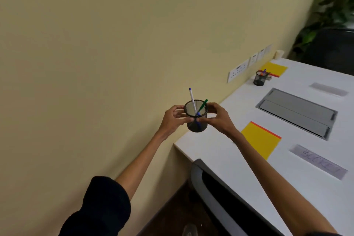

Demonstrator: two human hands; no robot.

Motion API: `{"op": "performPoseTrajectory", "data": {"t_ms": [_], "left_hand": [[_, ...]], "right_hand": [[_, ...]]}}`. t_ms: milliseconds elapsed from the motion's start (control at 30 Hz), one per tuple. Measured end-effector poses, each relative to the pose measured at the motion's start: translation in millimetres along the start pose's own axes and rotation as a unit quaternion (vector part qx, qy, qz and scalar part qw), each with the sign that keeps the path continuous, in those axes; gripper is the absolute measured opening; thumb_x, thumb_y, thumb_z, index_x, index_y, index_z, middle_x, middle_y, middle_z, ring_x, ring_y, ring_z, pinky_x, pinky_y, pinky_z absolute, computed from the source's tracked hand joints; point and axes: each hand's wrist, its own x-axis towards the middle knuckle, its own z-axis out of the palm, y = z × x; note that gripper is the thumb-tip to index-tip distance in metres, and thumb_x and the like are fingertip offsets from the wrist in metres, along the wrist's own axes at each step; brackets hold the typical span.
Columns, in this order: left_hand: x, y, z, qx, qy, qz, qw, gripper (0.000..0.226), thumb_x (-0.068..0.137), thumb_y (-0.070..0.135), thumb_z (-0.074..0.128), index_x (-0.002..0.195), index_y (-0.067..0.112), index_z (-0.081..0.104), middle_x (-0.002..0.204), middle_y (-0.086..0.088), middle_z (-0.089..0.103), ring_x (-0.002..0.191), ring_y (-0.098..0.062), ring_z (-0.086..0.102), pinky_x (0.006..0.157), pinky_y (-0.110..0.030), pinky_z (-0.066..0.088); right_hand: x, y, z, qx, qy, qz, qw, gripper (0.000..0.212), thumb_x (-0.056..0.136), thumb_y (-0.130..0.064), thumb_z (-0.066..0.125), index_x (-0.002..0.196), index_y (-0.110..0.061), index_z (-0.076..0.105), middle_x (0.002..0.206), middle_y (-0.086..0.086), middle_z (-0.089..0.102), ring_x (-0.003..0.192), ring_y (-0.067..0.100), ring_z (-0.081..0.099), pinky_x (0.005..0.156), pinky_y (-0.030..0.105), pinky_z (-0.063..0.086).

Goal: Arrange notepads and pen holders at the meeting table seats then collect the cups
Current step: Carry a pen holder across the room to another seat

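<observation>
Both hands curl round the black mesh pen holder (199,127), the left hand (172,119) on its nine-o'clock wall and the right hand (218,119) on its three-o'clock wall. They hold it over the wall-side edge of the white table (287,188), seemingly not yet set down. This looks like the pen-holder step for the near seat, whose yellow notepad (260,139) lies at four o'clock from it; the far pen holder (259,78), at two o'clock, already stands by the far notepad (275,68). Next it wants lowering upright, just beside the yellow notepad.
</observation>
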Motion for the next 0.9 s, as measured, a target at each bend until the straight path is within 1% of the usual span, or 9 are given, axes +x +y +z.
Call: {"op": "performPoseTrajectory", "data": {"t_ms": [100,167,233,400,533,633,733,800,900], "left_hand": [[53,-17,19,0.014,-0.049,-0.011,0.999,0.054,0.068,0.002,0.086,0.113,0.009,0.056,0.112,-0.012,0.072,0.092,-0.011,0.072,0.072,-0.022,0.057],[88,-26,33,0.018,-0.074,-0.019,0.997,0.054,0.069,0.000,0.084,0.114,0.009,0.055,0.113,-0.012,0.071,0.091,-0.006,0.072,0.071,-0.021,0.057],[119,-34,48,0.023,-0.109,-0.020,0.994,0.054,0.070,-0.001,0.083,0.114,0.008,0.055,0.114,-0.011,0.070,0.091,-0.006,0.072,0.073,-0.021,0.057],[170,-43,81,0.046,-0.148,-0.008,0.988,0.055,0.069,0.005,0.086,0.115,0.004,0.056,0.118,-0.009,0.067,0.108,-0.021,0.066,0.094,-0.035,0.054],[203,-45,114,0.035,-0.197,-0.017,0.980,0.056,0.070,0.004,0.085,0.117,0.005,0.053,0.124,-0.008,0.063,0.114,-0.026,0.063,0.097,-0.042,0.053],[222,-48,144,0.042,-0.223,-0.003,0.974,0.053,0.072,0.003,0.083,0.114,0.008,0.051,0.125,-0.008,0.061,0.115,-0.026,0.061,0.098,-0.040,0.052],[237,-58,171,0.055,-0.246,-0.004,0.968,0.052,0.075,0.003,0.081,0.116,0.010,0.049,0.126,-0.007,0.058,0.115,-0.027,0.060,0.096,-0.037,0.053],[248,-65,186,0.065,-0.267,-0.014,0.961,0.053,0.078,0.006,0.079,0.121,0.008,0.048,0.131,-0.008,0.056,0.117,-0.028,0.059,0.098,-0.041,0.052],[271,-78,208,0.070,-0.286,-0.031,0.955,0.056,0.078,0.008,0.080,0.124,0.008,0.048,0.132,-0.008,0.056,0.117,-0.030,0.060,0.098,-0.046,0.052]], "right_hand": [[32,26,-8,-0.017,0.030,0.032,0.999,0.072,0.062,-0.024,0.091,0.124,-0.011,0.058,0.120,0.003,0.065,0.110,0.017,0.061,0.092,0.027,0.049],[54,45,-15,-0.023,0.050,0.056,0.997,0.071,0.061,-0.022,0.092,0.124,-0.011,0.058,0.119,0.004,0.065,0.108,0.017,0.061,0.089,0.024,0.046],[70,63,-22,-0.018,0.069,0.080,0.994,0.072,0.062,-0.020,0.091,0.125,-0.010,0.057,0.122,0.005,0.064,0.107,0.016,0.060,0.091,0.026,0.048],[93,93,-38,0.026,0.110,0.136,0.984,0.079,0.064,-0.012,0.090,0.133,-0.006,0.051,0.131,0.009,0.057,0.117,0.024,0.058,0.097,0.029,0.050],[103,112,-55,0.047,0.157,0.170,0.972,0.083,0.064,-0.009,0.089,0.137,-0.008,0.049,0.136,0.008,0.056,0.125,0.025,0.055,0.099,0.032,0.049],[105,132,-69,0.058,0.200,0.193,0.959,0.085,0.065,-0.011,0.089,0.140,-0.014,0.048,0.138,0.008,0.054,0.129,0.023,0.051,0.103,0.039,0.047],[111,156,-80,0.058,0.213,0.216,0.951,0.082,0.067,-0.015,0.088,0.139,-0.020,0.050,0.124,0.007,0.062,0.121,0.024,0.055,0.095,0.038,0.049],[117,170,-87,0.058,0.219,0.232,0.946,0.082,0.067,-0.013,0.087,0.139,-0.021,0.049,0.117,0.004,0.063,0.117,0.024,0.058,0.090,0.036,0.050],[132,193,-97,0.064,0.224,0.262,0.937,0.084,0.069,-0.008,0.085,0.143,-0.019,0.046,0.129,0.010,0.060,0.118,0.026,0.058,0.087,0.034,0.051]]}}
